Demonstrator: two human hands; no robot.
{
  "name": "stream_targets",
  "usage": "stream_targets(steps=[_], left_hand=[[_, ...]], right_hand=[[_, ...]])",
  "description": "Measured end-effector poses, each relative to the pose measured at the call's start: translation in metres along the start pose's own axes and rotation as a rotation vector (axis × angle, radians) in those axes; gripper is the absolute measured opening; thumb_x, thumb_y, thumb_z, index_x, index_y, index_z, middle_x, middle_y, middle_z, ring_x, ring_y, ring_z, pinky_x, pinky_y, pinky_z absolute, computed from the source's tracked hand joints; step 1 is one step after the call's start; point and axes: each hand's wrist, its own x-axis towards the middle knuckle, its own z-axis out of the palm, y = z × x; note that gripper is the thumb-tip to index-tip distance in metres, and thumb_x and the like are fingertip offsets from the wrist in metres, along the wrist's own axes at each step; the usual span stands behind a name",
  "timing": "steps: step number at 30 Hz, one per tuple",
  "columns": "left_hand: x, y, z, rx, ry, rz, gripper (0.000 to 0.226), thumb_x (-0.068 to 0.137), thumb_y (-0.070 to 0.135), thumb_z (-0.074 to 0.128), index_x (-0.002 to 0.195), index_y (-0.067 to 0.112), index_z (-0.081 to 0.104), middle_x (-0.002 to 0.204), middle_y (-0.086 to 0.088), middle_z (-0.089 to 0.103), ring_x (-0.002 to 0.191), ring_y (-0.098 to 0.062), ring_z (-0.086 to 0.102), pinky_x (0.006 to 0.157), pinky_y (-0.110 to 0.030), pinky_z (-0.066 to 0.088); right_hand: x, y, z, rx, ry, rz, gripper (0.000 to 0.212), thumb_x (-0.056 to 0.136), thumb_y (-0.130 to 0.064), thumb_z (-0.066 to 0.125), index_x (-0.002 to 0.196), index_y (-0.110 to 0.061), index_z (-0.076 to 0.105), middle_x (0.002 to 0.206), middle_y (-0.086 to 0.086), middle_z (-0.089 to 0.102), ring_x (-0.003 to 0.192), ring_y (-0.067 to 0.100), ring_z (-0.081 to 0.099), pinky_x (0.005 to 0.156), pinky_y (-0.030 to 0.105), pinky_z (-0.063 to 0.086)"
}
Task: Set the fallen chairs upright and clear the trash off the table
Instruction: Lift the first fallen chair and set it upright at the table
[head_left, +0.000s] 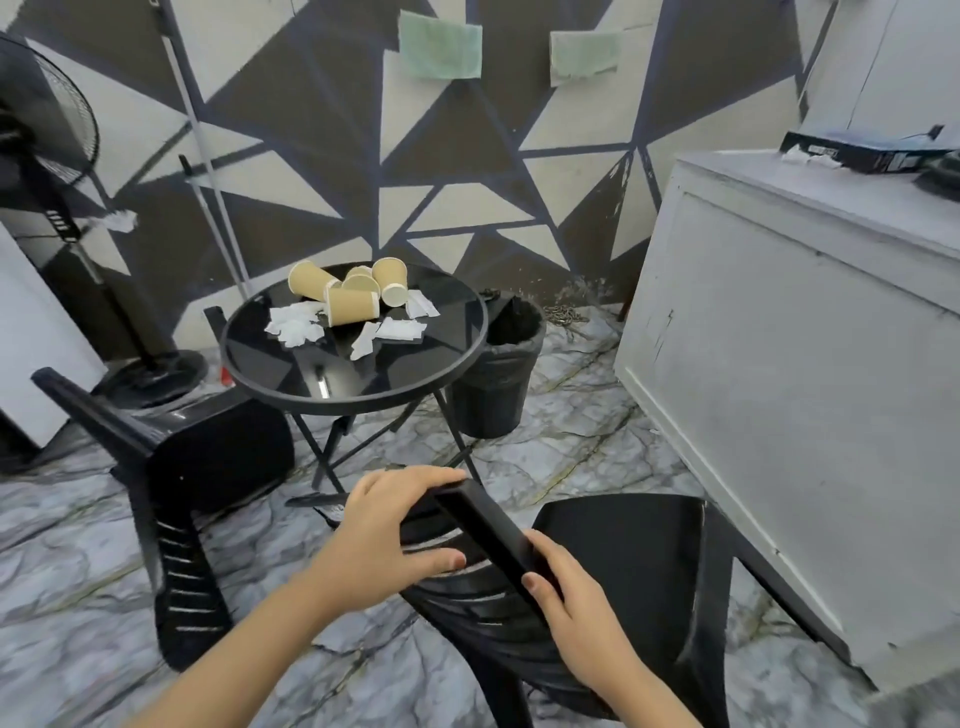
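Black chair (623, 566) — tilted, glossy

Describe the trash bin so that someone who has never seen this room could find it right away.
Start at the round black glass table strewn with paper cups and torn paper. The trash bin stands on the marble floor at the table's right edge, in front of the patterned wall. It is a small black bucket lined with a black bag.
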Motion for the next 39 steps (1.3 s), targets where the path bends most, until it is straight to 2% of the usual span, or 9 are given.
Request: stream_targets(steps=[3, 8, 12, 16, 20, 28, 31, 34, 39], left_hand=[[-0.019, 0.005, -0.001, 0.059, -0.013, -0.026, 0.067, 0.066, 0.061, 0.064, 0.124, 0.061, 0.029, 0.129, 0.034, 0.039, 0.123, 0.01, 0.03, 0.108, -0.03, 0.019], [-0.03, 0.042, 0.011, 0.05, -0.044, -0.009, 0.071, 0.067, 0.063, 0.063, 0.126, 0.061, 0.023, 0.129, 0.027, 0.038, 0.122, 0.007, 0.025, 0.107, -0.028, 0.012], [-0.034, 0.078, 0.028, 0.045, -0.047, 0.044, 0.073, 0.069, 0.063, 0.061, 0.131, 0.054, 0.024, 0.131, 0.025, 0.037, 0.124, 0.009, 0.022, 0.109, -0.029, 0.009], [-0.038, 0.11, 0.044, 0.029, -0.056, 0.136, 0.072, 0.072, 0.058, 0.064, 0.132, 0.054, 0.025, 0.136, 0.028, 0.034, 0.129, 0.008, 0.023, 0.11, -0.026, 0.01], [-0.04, 0.135, 0.054, -0.03, -0.051, 0.213, 0.061, 0.075, 0.053, 0.061, 0.129, 0.053, 0.032, 0.134, 0.032, 0.037, 0.127, 0.015, 0.024, 0.108, -0.02, 0.009], [-0.039, 0.124, 0.057, -0.09, -0.116, 0.242, 0.047, 0.079, 0.062, 0.048, 0.125, 0.055, 0.041, 0.13, 0.027, 0.046, 0.125, 0.006, 0.035, 0.11, -0.036, 0.015], [-0.035, 0.104, 0.052, -0.143, -0.156, 0.269, 0.045, 0.082, 0.064, 0.044, 0.125, 0.052, 0.045, 0.126, 0.027, 0.05, 0.123, 0.004, 0.039, 0.105, -0.025, 0.025], [-0.031, 0.084, 0.05, -0.315, -0.115, 0.209, 0.044, 0.081, 0.068, 0.041, 0.115, 0.045, 0.058, 0.12, 0.028, 0.055, 0.117, 0.003, 0.046, 0.097, -0.01, 0.032], [-0.023, 0.045, 0.049, -0.331, -0.121, 0.136, 0.035, 0.079, 0.065, 0.043, 0.107, 0.052, 0.059, 0.116, 0.033, 0.056, 0.112, 0.008, 0.048, 0.091, -0.003, 0.031]], right_hand=[[-0.023, 0.01, -0.025, -0.018, 0.015, -0.001, 0.038, 0.095, -0.024, 0.047, 0.119, -0.052, 0.036, 0.127, -0.027, 0.047, 0.113, -0.022, 0.038, 0.095, 0.004, 0.033], [-0.052, 0.004, -0.047, 0.042, 0.108, -0.013, 0.042, 0.087, -0.032, 0.06, 0.124, -0.046, 0.044, 0.126, -0.021, 0.054, 0.117, -0.004, 0.048, 0.102, 0.03, 0.041], [-0.062, -0.022, -0.062, 0.076, 0.184, -0.097, 0.057, 0.083, -0.039, 0.062, 0.134, -0.044, 0.037, 0.133, -0.024, 0.045, 0.124, -0.007, 0.038, 0.104, 0.022, 0.034], [-0.078, -0.039, -0.084, -0.019, 0.255, -0.209, 0.045, 0.08, -0.037, 0.067, 0.12, -0.048, 0.047, 0.122, -0.023, 0.052, 0.115, -0.01, 0.043, 0.091, 0.002, 0.031], [-0.105, -0.028, -0.105, -0.012, 0.342, -0.183, 0.037, 0.077, -0.034, 0.072, 0.108, -0.046, 0.057, 0.112, -0.017, 0.058, 0.108, -0.005, 0.052, 0.088, 0.006, 0.037], [-0.145, -0.015, -0.129, 0.085, 0.471, -0.044, 0.031, 0.07, -0.027, 0.079, 0.094, -0.038, 0.062, 0.105, -0.013, 0.062, 0.098, -0.004, 0.055, 0.082, 0.01, 0.042], [-0.153, -0.014, -0.132, 0.111, 0.5, 0.009, 0.031, 0.067, -0.032, 0.08, 0.092, -0.039, 0.063, 0.102, -0.015, 0.064, 0.098, 0.0, 0.057, 0.085, 0.02, 0.045], [-0.155, -0.012, -0.132, 0.121, 0.581, 0.047, 0.035, 0.057, -0.048, 0.076, 0.088, -0.042, 0.062, 0.099, -0.021, 0.063, 0.098, 0.0, 0.057, 0.083, 0.02, 0.043], [-0.159, -0.006, -0.134, 0.144, 0.67, 0.103, 0.032, 0.062, -0.032, 0.083, 0.082, -0.042, 0.061, 0.093, -0.024, 0.064, 0.091, -0.003, 0.058, 0.082, 0.024, 0.046]])
